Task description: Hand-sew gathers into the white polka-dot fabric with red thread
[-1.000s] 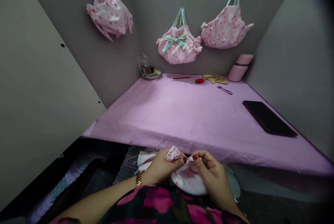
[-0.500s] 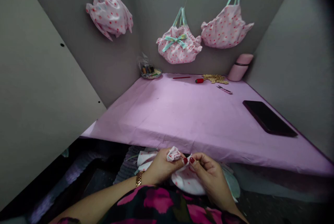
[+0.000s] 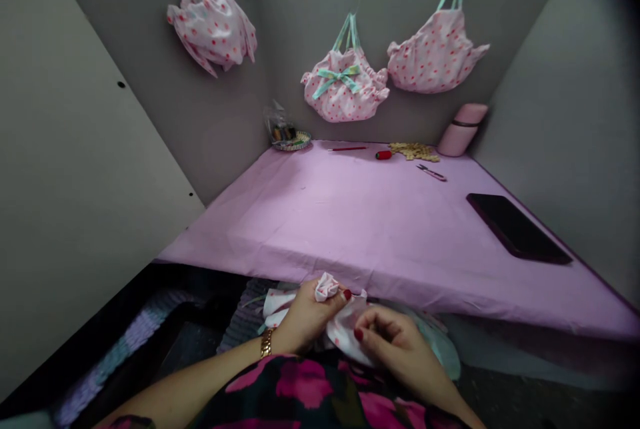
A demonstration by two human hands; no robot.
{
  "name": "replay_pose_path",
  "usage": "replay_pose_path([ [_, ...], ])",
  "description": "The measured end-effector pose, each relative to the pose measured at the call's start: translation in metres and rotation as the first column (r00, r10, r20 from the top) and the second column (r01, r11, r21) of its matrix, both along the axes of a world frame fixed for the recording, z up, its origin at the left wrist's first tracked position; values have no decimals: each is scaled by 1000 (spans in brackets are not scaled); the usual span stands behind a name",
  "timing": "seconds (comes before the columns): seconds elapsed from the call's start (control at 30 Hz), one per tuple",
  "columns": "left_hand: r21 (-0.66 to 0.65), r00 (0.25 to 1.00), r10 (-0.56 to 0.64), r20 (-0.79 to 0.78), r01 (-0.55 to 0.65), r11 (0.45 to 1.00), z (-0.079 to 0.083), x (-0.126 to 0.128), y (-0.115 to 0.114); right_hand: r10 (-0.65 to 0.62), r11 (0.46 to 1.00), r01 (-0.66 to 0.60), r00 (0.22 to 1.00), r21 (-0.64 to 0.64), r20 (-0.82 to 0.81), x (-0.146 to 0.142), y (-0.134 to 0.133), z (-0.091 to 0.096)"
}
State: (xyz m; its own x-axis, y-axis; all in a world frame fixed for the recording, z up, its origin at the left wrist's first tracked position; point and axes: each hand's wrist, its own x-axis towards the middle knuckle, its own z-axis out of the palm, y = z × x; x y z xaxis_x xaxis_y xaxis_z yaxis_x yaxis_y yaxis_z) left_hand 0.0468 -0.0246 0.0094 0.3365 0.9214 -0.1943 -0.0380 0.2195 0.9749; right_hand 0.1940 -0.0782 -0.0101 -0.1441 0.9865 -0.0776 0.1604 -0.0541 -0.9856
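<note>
White fabric with pink dots point(image 3: 344, 334) lies over my lap in front of the table edge. My left hand point(image 3: 306, 317) is closed on it, thumb pressed down, and a bunched fold of the fabric point(image 3: 327, 287) sticks up out of the fist. To its right and slightly lower, my right hand point(image 3: 397, 341) is pinched, thumb against the curled fingers. Anything between those fingertips is too small to make out. Part of the fabric passes behind my right hand, so that stretch is hidden.
On the pink-covered table point(image 3: 320, 216) lie a phone point(image 3: 517, 226), thread snips point(image 3: 431, 172), a red thread spool point(image 3: 383, 155), a red pencil-like stick point(image 3: 347, 148) and a pink flask point(image 3: 463, 129). Dotted fabric pieces point(image 3: 345, 92) hang on the back wall.
My right hand has drawn back down and slightly left, away from my left fingertips. My left hand has shifted a little left and up with the fabric, and the two thumbs are farther apart.
</note>
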Motion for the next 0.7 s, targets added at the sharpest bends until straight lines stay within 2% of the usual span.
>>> replay_pose_path([
  [0.07,2,1000,3,19,-3,1000,-2,0,0,5,1000,-5,1000,26,12,0,0,-1],
  [0.17,-2,999,-25,33,25,1000,-4,-1,1,-195,978,192,980,76,41,1,3,-2],
  [0.23,2,998,-49,34,49,999,-5,-1,2,-270,958,255,957,133,108,1,5,-2],
  [0.37,27,996,-82,43,81,996,-7,-3,2,-283,936,203,920,288,272,-1,6,2],
  [0.5,5,994,-96,58,96,995,-9,-3,2,-324,902,200,900,383,292,-3,5,4],
  [0.6,12,995,-92,47,92,996,-9,-3,2,-310,892,179,910,415,275,-3,6,3],
  [0.7,30,993,-114,15,114,993,-8,-3,2,-287,911,183,924,369,253,-3,6,1],
])
